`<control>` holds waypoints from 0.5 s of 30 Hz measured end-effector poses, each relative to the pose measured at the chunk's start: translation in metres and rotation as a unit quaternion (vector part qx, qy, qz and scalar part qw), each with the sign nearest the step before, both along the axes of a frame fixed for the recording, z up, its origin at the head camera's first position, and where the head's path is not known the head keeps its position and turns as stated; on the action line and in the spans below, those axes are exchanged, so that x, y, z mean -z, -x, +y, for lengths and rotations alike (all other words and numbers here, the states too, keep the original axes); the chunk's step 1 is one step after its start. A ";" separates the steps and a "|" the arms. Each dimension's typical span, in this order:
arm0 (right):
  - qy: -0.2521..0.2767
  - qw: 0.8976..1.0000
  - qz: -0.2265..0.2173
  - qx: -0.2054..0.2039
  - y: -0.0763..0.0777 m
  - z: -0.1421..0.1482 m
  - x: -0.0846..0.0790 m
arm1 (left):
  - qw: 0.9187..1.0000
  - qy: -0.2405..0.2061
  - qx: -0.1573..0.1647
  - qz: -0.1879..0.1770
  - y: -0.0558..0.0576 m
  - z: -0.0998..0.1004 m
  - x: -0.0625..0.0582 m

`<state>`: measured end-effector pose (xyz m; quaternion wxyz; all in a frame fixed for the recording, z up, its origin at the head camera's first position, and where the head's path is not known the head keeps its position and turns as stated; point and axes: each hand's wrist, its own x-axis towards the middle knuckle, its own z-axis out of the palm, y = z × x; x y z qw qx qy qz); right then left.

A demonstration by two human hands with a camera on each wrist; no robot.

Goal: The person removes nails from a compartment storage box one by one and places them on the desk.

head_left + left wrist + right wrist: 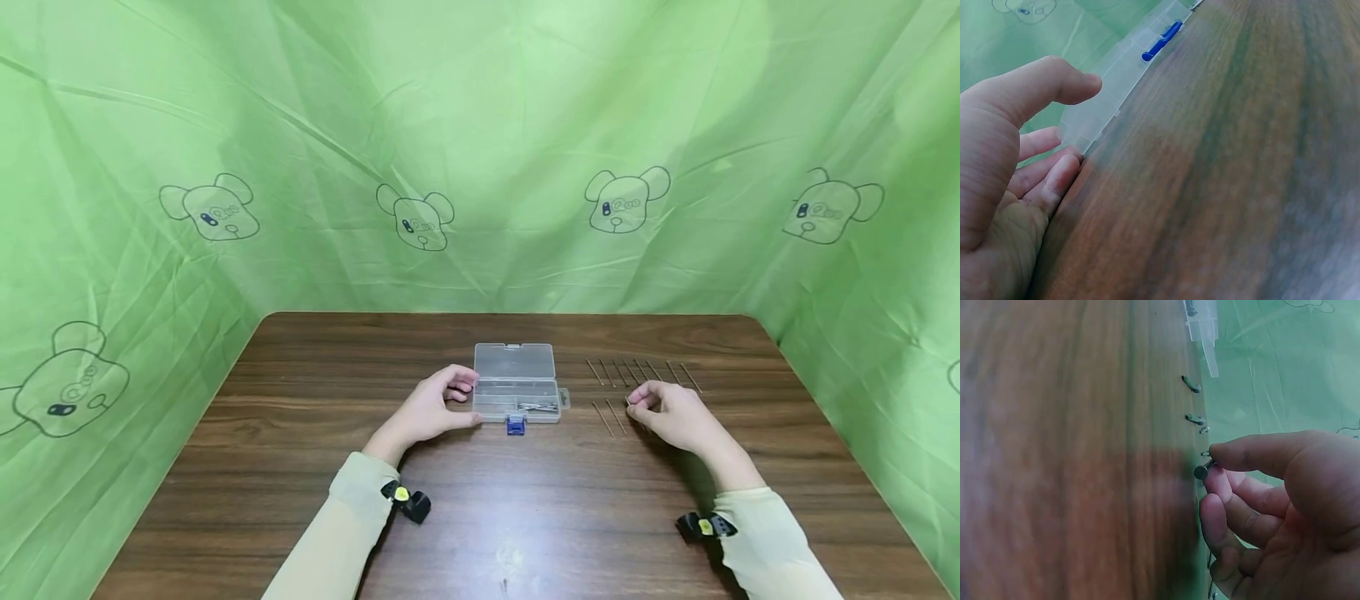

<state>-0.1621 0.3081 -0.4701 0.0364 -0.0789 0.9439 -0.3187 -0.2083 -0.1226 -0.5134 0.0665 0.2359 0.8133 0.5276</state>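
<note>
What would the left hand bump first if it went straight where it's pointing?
Probably the clear plastic box: the left hand looks right against its side, though exact contact is hard to tell.

Looks like a curtained-off recording booth. Walled at left, right and far side with creased green cloth (495, 100), printed with cartoon animal heads (618, 215). Furnished with a dark wood-grain table (570, 517). Suggests filming through black wrist-worn devices (417, 506), left and right.
</note>
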 end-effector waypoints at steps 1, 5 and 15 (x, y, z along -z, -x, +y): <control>-0.002 1.000 0.000 0.000 0.000 0.000 0.000 | 1.000 0.002 0.002 -0.001 0.000 0.000 0.000; -0.016 1.000 0.005 -0.002 0.000 0.000 0.001 | 1.000 0.008 0.009 -0.003 0.001 0.000 0.001; -0.020 0.999 0.031 -0.004 0.005 -0.005 0.007 | 1.000 0.021 0.000 -0.004 0.000 -0.001 -0.002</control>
